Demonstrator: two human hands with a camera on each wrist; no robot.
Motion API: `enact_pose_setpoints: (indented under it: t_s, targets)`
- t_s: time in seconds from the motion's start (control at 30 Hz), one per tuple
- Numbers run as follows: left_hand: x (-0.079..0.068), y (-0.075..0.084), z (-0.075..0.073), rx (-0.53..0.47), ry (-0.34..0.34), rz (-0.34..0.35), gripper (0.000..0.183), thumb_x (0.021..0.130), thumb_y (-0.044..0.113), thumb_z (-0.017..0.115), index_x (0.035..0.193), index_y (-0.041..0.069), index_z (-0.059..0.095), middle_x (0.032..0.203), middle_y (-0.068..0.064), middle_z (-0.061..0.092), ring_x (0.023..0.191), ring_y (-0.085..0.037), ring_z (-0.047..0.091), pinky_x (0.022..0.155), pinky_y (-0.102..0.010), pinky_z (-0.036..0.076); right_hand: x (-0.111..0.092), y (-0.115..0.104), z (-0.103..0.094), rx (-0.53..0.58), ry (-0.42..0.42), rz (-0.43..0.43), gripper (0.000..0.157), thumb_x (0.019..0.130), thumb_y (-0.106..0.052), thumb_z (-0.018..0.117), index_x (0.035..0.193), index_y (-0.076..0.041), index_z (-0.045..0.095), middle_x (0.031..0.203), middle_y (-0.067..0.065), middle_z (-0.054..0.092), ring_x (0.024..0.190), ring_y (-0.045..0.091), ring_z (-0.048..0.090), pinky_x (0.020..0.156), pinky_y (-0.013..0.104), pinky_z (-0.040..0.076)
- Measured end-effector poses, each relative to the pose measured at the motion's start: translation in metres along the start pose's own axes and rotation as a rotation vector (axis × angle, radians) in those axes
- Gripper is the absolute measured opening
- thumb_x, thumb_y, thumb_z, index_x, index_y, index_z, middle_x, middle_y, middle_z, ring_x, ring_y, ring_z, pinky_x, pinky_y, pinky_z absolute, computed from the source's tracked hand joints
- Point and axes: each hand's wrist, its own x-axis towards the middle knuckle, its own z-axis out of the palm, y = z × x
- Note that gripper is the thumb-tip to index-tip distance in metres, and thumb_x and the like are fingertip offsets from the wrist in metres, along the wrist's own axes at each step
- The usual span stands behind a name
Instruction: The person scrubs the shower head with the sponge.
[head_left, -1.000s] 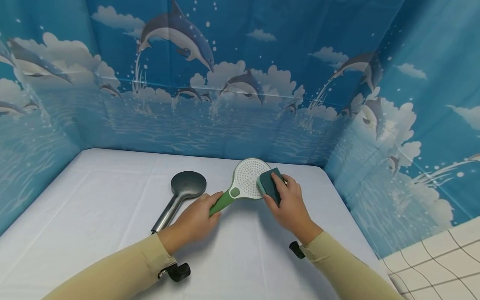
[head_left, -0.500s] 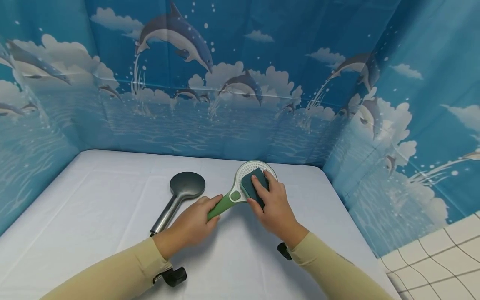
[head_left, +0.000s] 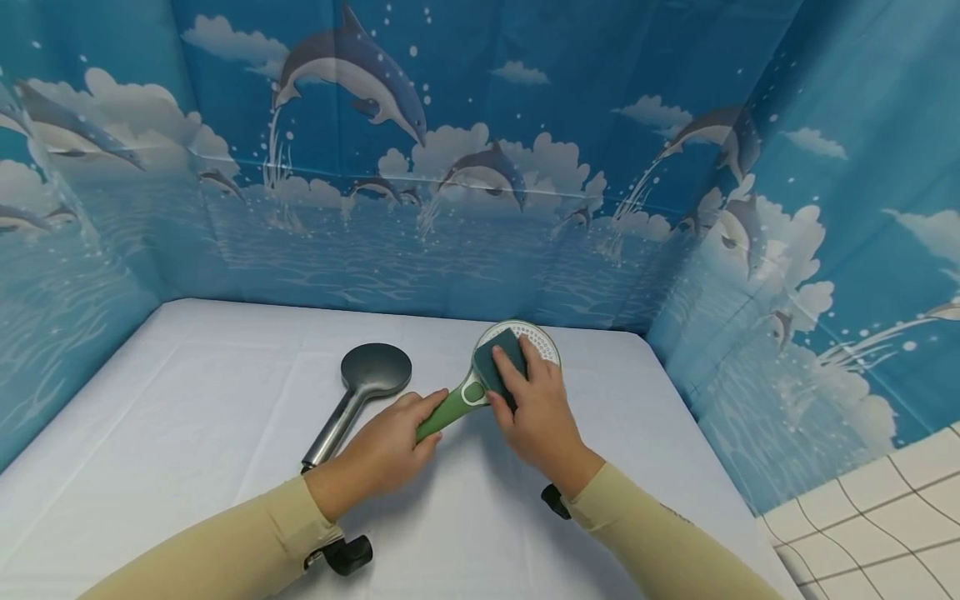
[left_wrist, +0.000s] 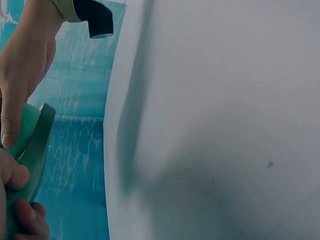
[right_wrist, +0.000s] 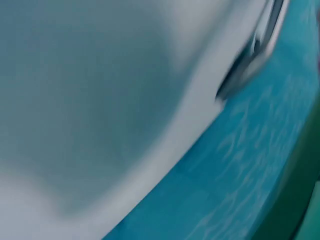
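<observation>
Showerhead [head_left: 472, 393], green-handled, round white plastic face, right of dark-grey metallic showerhead [head_left: 366, 383]: left hand [head_left: 384, 446], fingers clamped round handle, apparently steadies it for dark-teal block sponge [head_left: 485, 360], gripped by right hand [head_left: 542, 417] against face.

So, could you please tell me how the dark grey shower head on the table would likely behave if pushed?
With its metallic-looking handle, the dark grey shower head is probably stiff. That handle's shine suggests it may be slippery. The broad head at one end would likely make it swivel rather than roll.
</observation>
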Motion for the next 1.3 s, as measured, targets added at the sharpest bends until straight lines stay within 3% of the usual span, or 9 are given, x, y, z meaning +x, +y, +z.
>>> enact_pose_setpoints:
  t_s: [0.13,0.27,0.37,0.53,0.67,0.8,0.87,1.07,1.3]
  targets:
    - [-0.001,0.000,-0.002,0.007,-0.006,0.015,0.058,0.101,0.018,0.071,0.155,0.008,0.052,0.106,-0.003,0.062,0.074,-0.009,0.050,0.069,-0.027,0.045,0.000,-0.002,0.000,-0.032,-0.013,-0.051,0.059,0.105,-0.029,0.065,0.159,-0.013,0.048,0.167,0.029,0.032,0.131,0.051,0.048,0.108,0.065,0.043]
    - [-0.003,-0.002,-0.003,0.012,-0.015,0.011,0.057,0.100,0.017,0.071,0.154,0.008,0.054,0.106,-0.002,0.062,0.074,-0.009,0.049,0.068,-0.027,0.044,0.007,0.015,-0.003,-0.047,-0.006,0.053,0.060,0.106,-0.028,0.062,0.162,-0.014,0.044,0.169,0.028,0.028,0.136,0.052,0.043,0.111,0.068,0.038]
    - [-0.004,-0.003,-0.003,0.021,-0.019,0.022,0.057,0.100,0.017,0.071,0.154,0.007,0.054,0.105,-0.002,0.061,0.074,-0.009,0.049,0.068,-0.027,0.044,0.007,0.017,-0.005,-0.034,0.000,0.100,0.060,0.106,-0.028,0.063,0.161,-0.014,0.044,0.168,0.027,0.029,0.135,0.051,0.044,0.109,0.067,0.040]
    - [-0.003,-0.003,-0.005,0.023,-0.016,0.032,0.057,0.101,0.017,0.071,0.154,0.007,0.053,0.106,-0.003,0.061,0.075,-0.009,0.049,0.069,-0.028,0.044,0.003,0.003,-0.003,-0.027,-0.013,-0.036,0.058,0.104,-0.034,0.065,0.157,-0.012,0.052,0.162,0.031,0.037,0.130,0.053,0.050,0.104,0.063,0.048]
    - [-0.004,-0.005,-0.006,0.021,-0.021,0.022,0.057,0.101,0.017,0.070,0.155,0.008,0.053,0.106,-0.003,0.061,0.075,-0.009,0.049,0.068,-0.027,0.044,0.005,0.006,0.001,-0.091,0.036,-0.165,0.058,0.102,-0.029,0.070,0.154,-0.009,0.055,0.165,0.028,0.035,0.145,0.050,0.042,0.116,0.062,0.041]
    - [-0.005,-0.007,-0.006,0.020,-0.026,0.024,0.057,0.101,0.017,0.070,0.155,0.008,0.053,0.107,-0.003,0.061,0.075,-0.009,0.049,0.068,-0.027,0.044,0.008,0.015,0.003,-0.160,0.010,-0.305,0.059,0.104,-0.024,0.067,0.158,-0.007,0.049,0.167,0.023,0.038,0.154,0.042,0.038,0.123,0.058,0.035]
    - [-0.005,-0.007,-0.006,0.020,-0.030,0.027,0.057,0.101,0.017,0.070,0.155,0.008,0.052,0.108,-0.003,0.061,0.075,-0.009,0.049,0.068,-0.027,0.043,0.009,0.018,0.002,-0.172,-0.001,-0.306,0.057,0.105,-0.022,0.064,0.158,-0.008,0.048,0.165,0.022,0.041,0.153,0.039,0.042,0.121,0.057,0.037]
    - [-0.005,-0.006,-0.006,0.005,-0.042,0.036,0.057,0.101,0.017,0.070,0.155,0.008,0.053,0.107,-0.002,0.061,0.074,-0.009,0.047,0.067,-0.027,0.042,0.009,0.016,0.003,-0.127,0.048,-0.123,0.055,0.105,-0.016,0.062,0.158,-0.007,0.048,0.165,0.022,0.041,0.154,0.037,0.041,0.117,0.060,0.037]
    - [-0.004,-0.003,-0.005,0.018,-0.040,0.038,0.058,0.102,0.019,0.070,0.155,0.008,0.052,0.107,-0.002,0.061,0.074,-0.008,0.047,0.068,-0.026,0.043,0.001,-0.004,0.007,-0.064,0.047,-0.270,0.053,0.104,-0.018,0.065,0.154,-0.004,0.053,0.160,0.025,0.047,0.149,0.038,0.049,0.111,0.061,0.042]
